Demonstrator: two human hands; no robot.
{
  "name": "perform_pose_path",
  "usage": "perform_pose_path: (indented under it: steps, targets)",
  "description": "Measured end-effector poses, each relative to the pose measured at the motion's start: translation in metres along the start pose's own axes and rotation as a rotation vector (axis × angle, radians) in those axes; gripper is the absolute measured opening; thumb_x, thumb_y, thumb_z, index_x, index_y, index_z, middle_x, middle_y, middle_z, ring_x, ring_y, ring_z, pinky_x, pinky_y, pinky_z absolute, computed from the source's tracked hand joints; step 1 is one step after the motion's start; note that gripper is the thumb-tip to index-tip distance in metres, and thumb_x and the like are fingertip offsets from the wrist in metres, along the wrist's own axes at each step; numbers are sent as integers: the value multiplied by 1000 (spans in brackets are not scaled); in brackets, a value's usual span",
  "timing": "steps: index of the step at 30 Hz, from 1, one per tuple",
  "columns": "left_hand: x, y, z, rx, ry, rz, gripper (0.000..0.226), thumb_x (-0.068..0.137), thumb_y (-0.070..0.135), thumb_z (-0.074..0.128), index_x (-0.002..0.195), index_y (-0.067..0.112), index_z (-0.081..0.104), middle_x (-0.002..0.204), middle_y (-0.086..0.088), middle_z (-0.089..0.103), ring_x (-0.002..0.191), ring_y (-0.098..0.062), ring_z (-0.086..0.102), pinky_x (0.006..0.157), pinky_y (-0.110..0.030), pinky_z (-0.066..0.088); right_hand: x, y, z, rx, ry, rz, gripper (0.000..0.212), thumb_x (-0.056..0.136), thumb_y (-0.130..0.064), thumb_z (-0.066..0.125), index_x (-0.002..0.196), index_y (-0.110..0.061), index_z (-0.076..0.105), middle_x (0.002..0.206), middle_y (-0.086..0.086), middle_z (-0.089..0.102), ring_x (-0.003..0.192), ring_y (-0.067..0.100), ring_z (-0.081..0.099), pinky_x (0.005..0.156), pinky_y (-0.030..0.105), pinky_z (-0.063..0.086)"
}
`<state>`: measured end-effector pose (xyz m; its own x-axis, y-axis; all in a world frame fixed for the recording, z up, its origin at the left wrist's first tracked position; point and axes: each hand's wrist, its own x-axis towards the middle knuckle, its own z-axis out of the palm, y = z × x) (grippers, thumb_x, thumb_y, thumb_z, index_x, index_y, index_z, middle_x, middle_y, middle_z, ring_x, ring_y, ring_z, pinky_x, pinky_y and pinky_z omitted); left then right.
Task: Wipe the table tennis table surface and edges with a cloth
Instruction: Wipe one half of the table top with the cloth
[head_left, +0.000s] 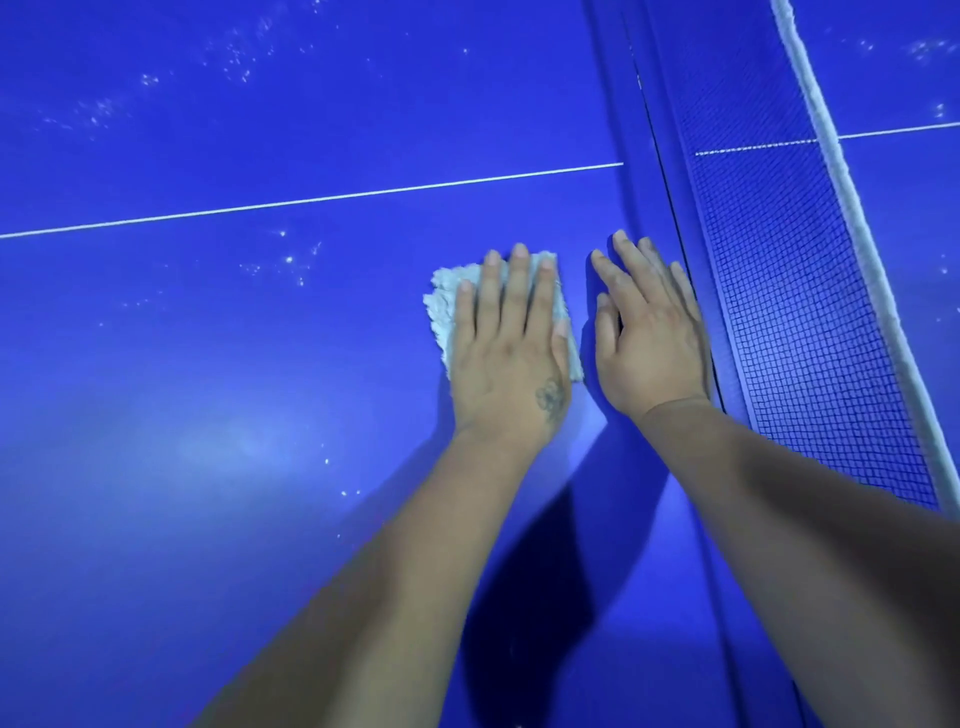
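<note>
While we wipe near the net (795, 312), our left hand (511, 358) presses the cloth (441, 306) flat w/ straight fingers (517, 291), spreading pressure over the bench (208, 364). Right hand (649, 343) rests open beside it, prob. bracing our lean. Specks remain farther out.

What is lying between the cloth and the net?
Only the right hand, flat on the table, lies between the cloth and the net, in the head view.
</note>
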<state>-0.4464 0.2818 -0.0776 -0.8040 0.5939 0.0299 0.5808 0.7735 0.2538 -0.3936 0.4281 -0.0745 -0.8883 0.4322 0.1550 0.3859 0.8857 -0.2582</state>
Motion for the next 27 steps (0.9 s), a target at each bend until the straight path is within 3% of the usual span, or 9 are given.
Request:
perform_pose_path:
  steps: [9,14,17,21,27]
  targets:
    - [-104,-36,-19,23,-28,-49,60,116,35,25,173,21,12,180,-1,9,167,-25,2,133,-52,13,4,-2,-6,-17,-66,-3,56,106,-28,29,160,-20,44,173,-2,29,162,20,20,133,45,12]
    - [-81,-77,-21,48,34,-213,59,116,37,22,172,19,18,179,-5,16,167,-29,7,134,-53,11,3,-1,-9,-18,-78,9,55,107,-27,31,160,-21,43,174,-3,27,163,18,17,133,44,10]
    - [-45,-68,-14,28,86,-305,63,113,39,20,171,17,22,178,-10,20,166,-33,12,133,-55,10,-2,-3,-9,-20,-68,7,54,108,-27,31,160,-20,42,174,-1,26,163,18,17,133,43,10]
    - [-34,-11,-3,35,70,-179,66,109,41,17,171,19,22,178,-8,19,166,-32,12,133,-53,8,-3,0,-7,44,18,-1,52,108,-33,38,156,-14,47,174,2,25,161,22,23,133,42,15]
    - [-105,41,4,6,47,-11,60,114,36,23,172,18,21,179,-4,17,167,-28,9,133,-52,11,-38,-4,-18,184,138,29,46,110,-31,42,150,-12,56,169,3,37,158,23,31,132,40,18]
